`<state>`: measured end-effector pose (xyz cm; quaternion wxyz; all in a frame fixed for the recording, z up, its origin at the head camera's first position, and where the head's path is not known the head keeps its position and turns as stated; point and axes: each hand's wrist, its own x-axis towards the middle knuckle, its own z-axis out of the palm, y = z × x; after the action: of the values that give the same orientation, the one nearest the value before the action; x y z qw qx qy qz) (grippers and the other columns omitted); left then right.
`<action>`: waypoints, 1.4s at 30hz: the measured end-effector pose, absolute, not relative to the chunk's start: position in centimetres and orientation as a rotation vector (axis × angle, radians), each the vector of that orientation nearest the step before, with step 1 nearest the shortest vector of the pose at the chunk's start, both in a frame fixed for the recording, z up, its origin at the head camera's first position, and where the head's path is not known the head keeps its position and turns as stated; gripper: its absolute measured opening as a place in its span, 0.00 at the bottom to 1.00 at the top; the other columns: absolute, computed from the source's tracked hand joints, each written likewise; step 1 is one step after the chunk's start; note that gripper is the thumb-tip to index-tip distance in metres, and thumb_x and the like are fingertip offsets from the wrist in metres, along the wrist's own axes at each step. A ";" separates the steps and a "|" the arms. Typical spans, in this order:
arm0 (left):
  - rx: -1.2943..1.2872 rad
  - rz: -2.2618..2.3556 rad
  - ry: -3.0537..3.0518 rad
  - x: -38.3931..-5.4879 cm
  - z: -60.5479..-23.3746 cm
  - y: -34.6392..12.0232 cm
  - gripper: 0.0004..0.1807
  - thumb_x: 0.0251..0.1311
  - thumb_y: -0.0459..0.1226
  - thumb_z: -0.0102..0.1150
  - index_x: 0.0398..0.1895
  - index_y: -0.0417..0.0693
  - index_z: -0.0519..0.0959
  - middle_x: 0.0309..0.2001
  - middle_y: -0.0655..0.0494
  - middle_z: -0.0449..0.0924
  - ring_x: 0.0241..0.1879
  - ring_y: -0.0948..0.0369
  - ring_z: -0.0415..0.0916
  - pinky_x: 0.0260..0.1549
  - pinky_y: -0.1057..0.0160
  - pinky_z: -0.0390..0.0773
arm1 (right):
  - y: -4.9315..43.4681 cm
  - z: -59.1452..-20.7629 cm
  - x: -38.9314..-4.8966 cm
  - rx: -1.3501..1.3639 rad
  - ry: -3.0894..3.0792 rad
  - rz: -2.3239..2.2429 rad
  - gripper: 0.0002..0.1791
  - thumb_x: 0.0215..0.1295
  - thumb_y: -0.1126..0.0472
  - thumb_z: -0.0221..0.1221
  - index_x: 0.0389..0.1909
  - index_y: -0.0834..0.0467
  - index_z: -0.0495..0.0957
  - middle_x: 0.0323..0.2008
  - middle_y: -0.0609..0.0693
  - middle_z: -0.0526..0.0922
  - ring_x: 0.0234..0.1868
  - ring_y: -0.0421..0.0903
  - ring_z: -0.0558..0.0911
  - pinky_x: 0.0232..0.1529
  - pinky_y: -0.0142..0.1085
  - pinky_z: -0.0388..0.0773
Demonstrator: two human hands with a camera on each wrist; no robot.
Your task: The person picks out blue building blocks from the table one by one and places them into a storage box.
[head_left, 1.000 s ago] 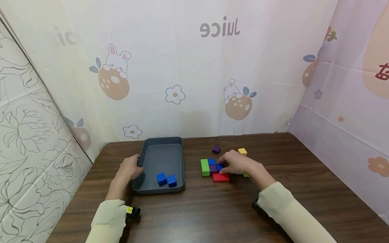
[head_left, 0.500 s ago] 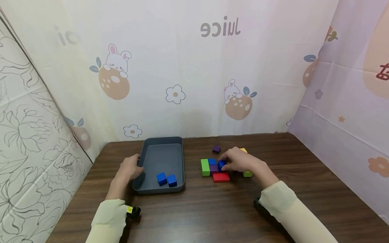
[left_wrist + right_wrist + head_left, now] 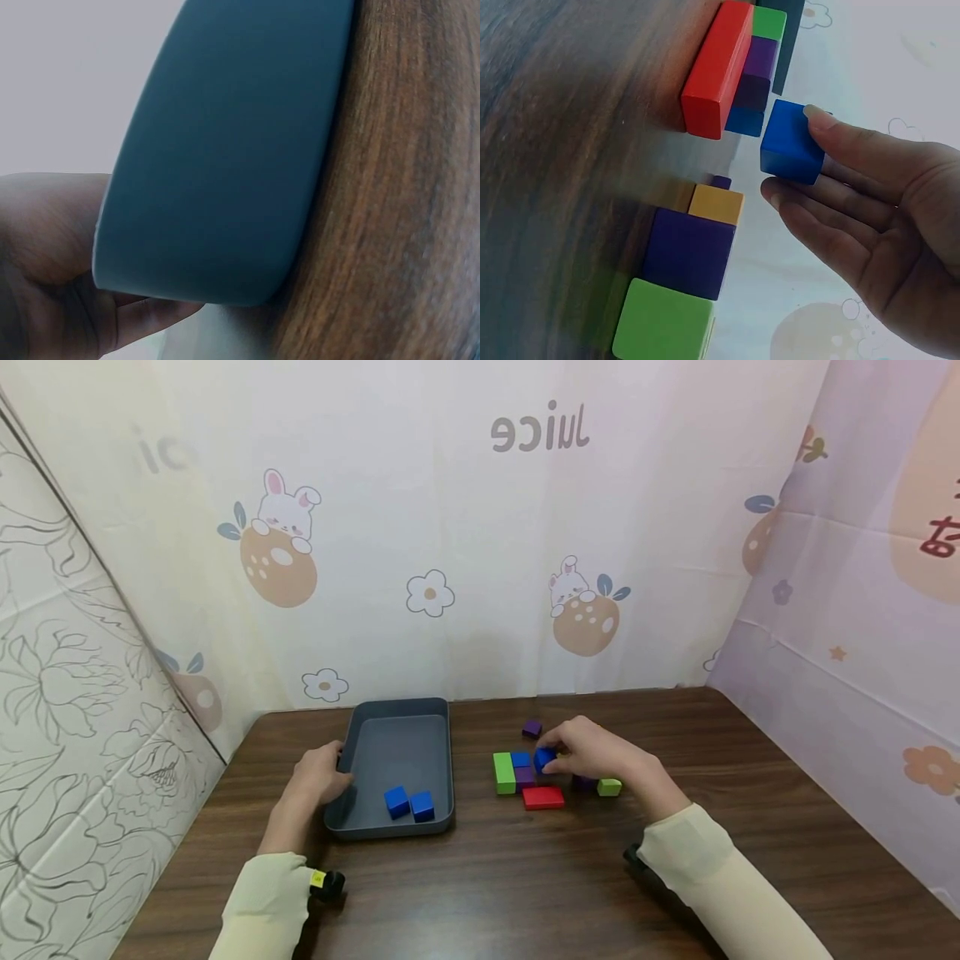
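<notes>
At the left, my left hand (image 3: 317,775) grips the left wall of a dark grey tray (image 3: 438,727), thumb over the rim. The left wrist view has the tray's outer wall (image 3: 225,165) between that hand and the table. Two blue cubes (image 3: 409,805) lie inside, near the tray's front. My right hand (image 3: 591,750) pinches another blue cube (image 3: 789,146) between thumb and fingers, lifted off the table. Beside it lie a green block (image 3: 504,773), a flat blue block (image 3: 521,759), a purple block (image 3: 525,777) and a red block (image 3: 543,798).
A small purple block (image 3: 532,728) lies farther back. Under the right hand, a yellow block (image 3: 716,204), a large purple block (image 3: 690,253) and a light green block (image 3: 664,319) form a row. A patterned curtain (image 3: 480,643) stands behind the brown table (image 3: 480,893).
My right hand has picked up the blue cube from beside the purple block and raised it slightly. My left hand and the tray stay in place.
</notes>
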<state>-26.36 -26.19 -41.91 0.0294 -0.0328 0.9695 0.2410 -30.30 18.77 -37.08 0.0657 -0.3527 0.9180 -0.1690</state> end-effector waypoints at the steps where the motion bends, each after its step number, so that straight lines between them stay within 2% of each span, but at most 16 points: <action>1: -0.100 0.743 2.991 -26.3 -41.9 -26.2 0.33 0.67 0.33 0.64 0.72 0.28 0.68 0.64 0.26 0.75 0.57 0.37 0.77 0.56 0.37 0.79 | 18.7 -37.0 -30.3 -1.066 2.770 -0.514 0.20 0.67 0.56 0.73 0.56 0.61 0.87 0.45 0.46 0.89 0.39 0.40 0.80 0.47 0.40 0.84; 10: -0.094 0.742 3.005 -26.4 -42.0 -26.2 0.32 0.66 0.33 0.64 0.71 0.27 0.69 0.63 0.26 0.76 0.57 0.36 0.78 0.56 0.37 0.78 | 18.0 -36.6 -29.8 -1.068 2.763 -0.574 0.20 0.68 0.57 0.72 0.57 0.61 0.87 0.49 0.50 0.89 0.46 0.44 0.86 0.54 0.49 0.85; 14: -0.086 0.739 3.008 -26.5 -42.2 -26.3 0.32 0.66 0.33 0.64 0.71 0.28 0.69 0.63 0.27 0.76 0.57 0.36 0.78 0.57 0.37 0.78 | 17.4 -36.3 -29.6 -1.054 2.761 -0.568 0.21 0.68 0.55 0.72 0.59 0.60 0.86 0.50 0.50 0.89 0.47 0.45 0.86 0.54 0.48 0.85; 20: -0.075 0.745 3.022 -26.5 -42.2 -26.4 0.32 0.65 0.33 0.65 0.70 0.28 0.70 0.61 0.27 0.78 0.56 0.36 0.78 0.56 0.37 0.78 | 16.3 -36.0 -29.5 -1.085 2.771 -0.559 0.21 0.68 0.55 0.72 0.59 0.59 0.86 0.49 0.49 0.89 0.43 0.42 0.84 0.51 0.44 0.86; 25: -0.086 0.746 3.013 -26.5 -42.3 -26.4 0.32 0.66 0.33 0.64 0.71 0.28 0.69 0.62 0.27 0.77 0.57 0.36 0.78 0.57 0.37 0.78 | 15.4 -35.7 -29.5 -1.065 2.753 -0.613 0.20 0.69 0.56 0.71 0.59 0.58 0.86 0.51 0.48 0.89 0.43 0.40 0.84 0.52 0.42 0.86; 42: -0.073 0.736 3.025 -26.4 -42.1 -26.3 0.32 0.65 0.33 0.65 0.69 0.28 0.70 0.61 0.28 0.78 0.56 0.36 0.78 0.55 0.38 0.79 | 13.5 -35.0 -29.2 -1.135 2.710 -0.667 0.20 0.70 0.56 0.70 0.60 0.57 0.86 0.52 0.48 0.89 0.47 0.40 0.86 0.54 0.43 0.85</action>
<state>-26.41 -26.34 -42.14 0.0136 -0.0233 0.9713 0.2363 -29.25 13.49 -35.00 0.0642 -0.3759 0.8976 -0.2210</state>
